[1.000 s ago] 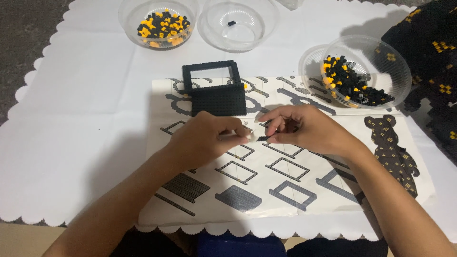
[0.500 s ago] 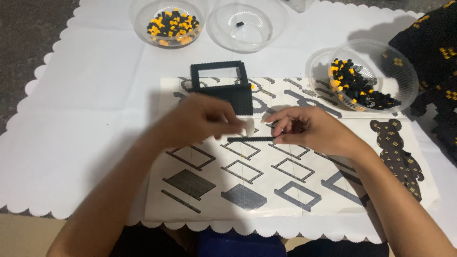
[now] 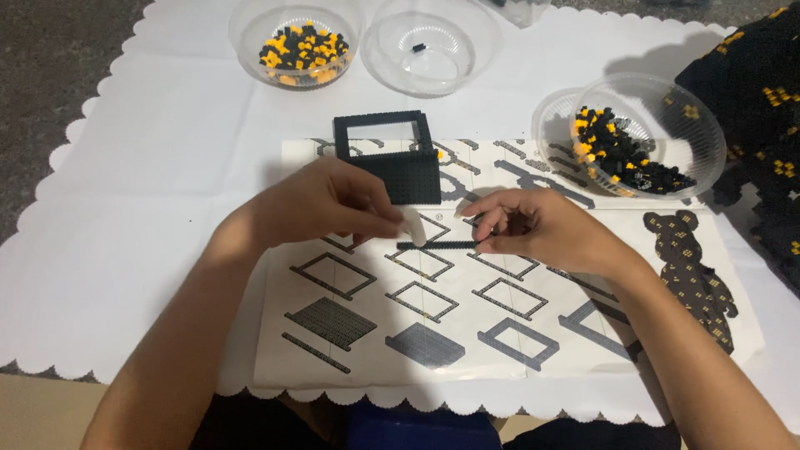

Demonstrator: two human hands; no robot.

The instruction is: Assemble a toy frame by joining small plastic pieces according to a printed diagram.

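A thin black strip of joined small building bricks (image 3: 436, 245) is held level between the two hands, just above the printed paper instruction sheet (image 3: 500, 333) that lies on the white scallop-edged table cover (image 3: 125, 208). The left hand (image 3: 321, 204) is curled, thumb and forefinger pinched on the strip's left end; the right hand (image 3: 533, 225) is also loosely closed, fingertips nipping the right end, so both ends of the strip are hidden and its full length cannot be made out. Just behind the hands stands a hollow rectangular black brick frame (image 3: 392, 154), its near lower edge partly covered by the left hand. A clear plastic bowl of black and yellow bricks (image 3: 658, 137) sits to the right, another like it (image 3: 296, 42) at top left, and a nearly empty clear bowl (image 3: 429, 46) beside that. A black and yellow brick figure (image 3: 758, 100) is cut off at the right edge.
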